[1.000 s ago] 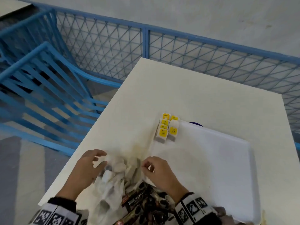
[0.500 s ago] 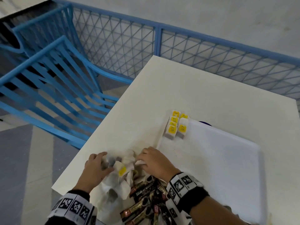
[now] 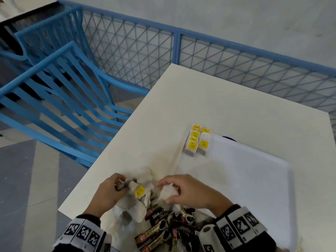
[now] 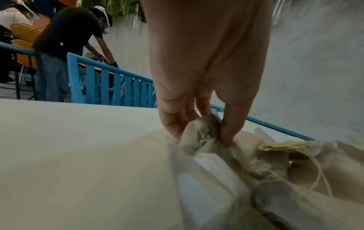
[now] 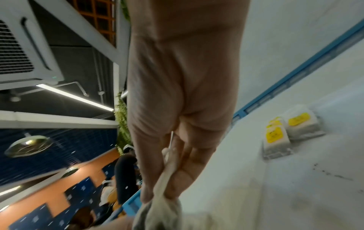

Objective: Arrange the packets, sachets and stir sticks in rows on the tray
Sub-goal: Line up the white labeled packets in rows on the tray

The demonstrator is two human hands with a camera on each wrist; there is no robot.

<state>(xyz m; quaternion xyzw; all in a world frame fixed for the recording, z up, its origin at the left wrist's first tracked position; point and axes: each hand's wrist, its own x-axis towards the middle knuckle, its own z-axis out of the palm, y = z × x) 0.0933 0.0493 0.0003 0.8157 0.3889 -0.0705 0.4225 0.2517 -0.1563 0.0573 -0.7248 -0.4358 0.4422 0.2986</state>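
A loose pile of white tea bags point(image 3: 138, 195) with yellow tags lies on the table near its front left corner. My left hand point(image 3: 109, 191) pinches one tea bag point(image 4: 202, 133) at the pile's left side. My right hand point(image 3: 183, 191) grips another tea bag point(image 3: 168, 196) between thumb and fingers, also seen as tea bag point(image 5: 161, 207) in the right wrist view. Two short rows of tea bags point(image 3: 197, 140) with yellow tags sit at the far left corner of the white tray point(image 3: 254, 179). Dark coffee sachets point(image 3: 163, 231) lie heaped just below my hands.
The white table point(image 3: 218, 106) has its left edge close to my left hand. A blue slatted chair point(image 3: 54, 88) and a blue mesh railing point(image 3: 181, 51) stand beyond it. Other people point(image 4: 65, 46) bend over a table in the background.
Both hands have moved deeper into the tea bag pile and taken hold of a bag each. A yellow-tagged bag has turned face up between them.
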